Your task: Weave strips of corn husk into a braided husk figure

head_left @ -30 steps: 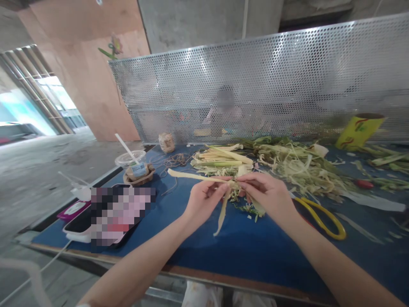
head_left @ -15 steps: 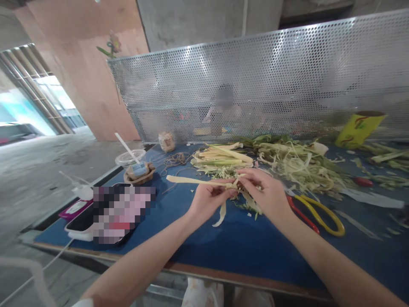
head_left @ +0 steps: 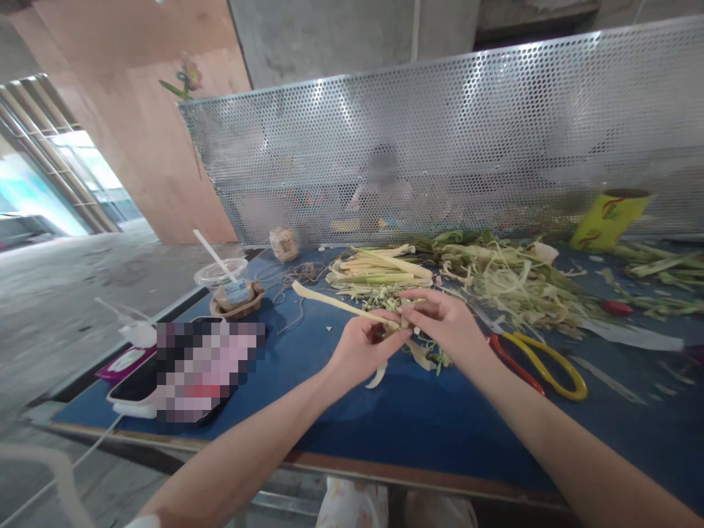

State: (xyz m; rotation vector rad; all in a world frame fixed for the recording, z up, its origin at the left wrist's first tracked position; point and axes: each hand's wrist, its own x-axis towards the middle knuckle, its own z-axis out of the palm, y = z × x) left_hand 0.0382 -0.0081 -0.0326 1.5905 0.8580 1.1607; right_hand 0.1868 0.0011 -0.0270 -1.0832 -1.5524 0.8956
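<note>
Hands, left (head_left: pixel 363 346) and right (head_left: pixel 448 328), pinched around a pale strip (head_left: pixel 328 299), hide one end

A pale yellow strip (head_left: pixel 325 298) — narrow, slightly curved — slants leftward from the left hand (head_left: pixel 363 343).

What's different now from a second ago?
The pale plant strip's free end has tipped up and away, so it slants more. The left hand and right hand stay together at its other end; nothing was visibly dropped. Scissors and plastic cup stayed put.
</note>
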